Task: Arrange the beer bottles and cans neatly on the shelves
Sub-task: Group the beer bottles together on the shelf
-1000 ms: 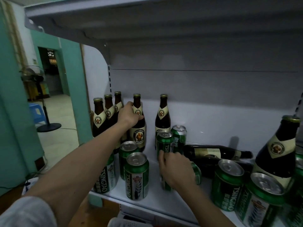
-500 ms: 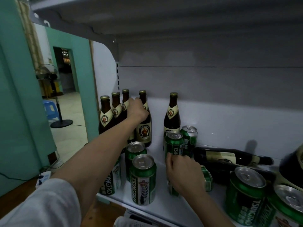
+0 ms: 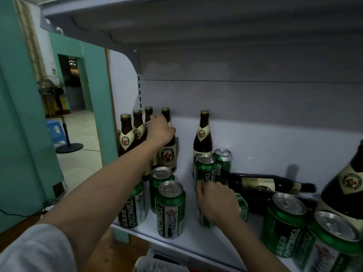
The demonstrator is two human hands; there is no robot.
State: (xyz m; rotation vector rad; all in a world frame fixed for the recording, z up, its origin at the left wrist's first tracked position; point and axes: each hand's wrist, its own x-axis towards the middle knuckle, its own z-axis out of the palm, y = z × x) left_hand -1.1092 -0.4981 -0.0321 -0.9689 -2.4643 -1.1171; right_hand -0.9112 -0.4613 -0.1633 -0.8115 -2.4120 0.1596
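Several brown beer bottles stand at the back left of the white shelf. My left hand grips the neck of the fourth bottle in that row. A fifth bottle stands apart to the right. My right hand holds a green can near the shelf's middle, mostly hidden under my fingers. More green Tsingtao cans stand upright: one in front, another behind my hand. Two bottles lie on their sides at the right.
Another shelf board hangs low overhead. Big cans and an upright bottle crowd the right front. A white basket sits below. Left of the shelf are a green wall, a doorway and a standing fan.
The view has shifted to the left and closer. My left hand stays on the bottle neck, and that bottle has drawn closer to the row. My right hand keeps hold of its can.
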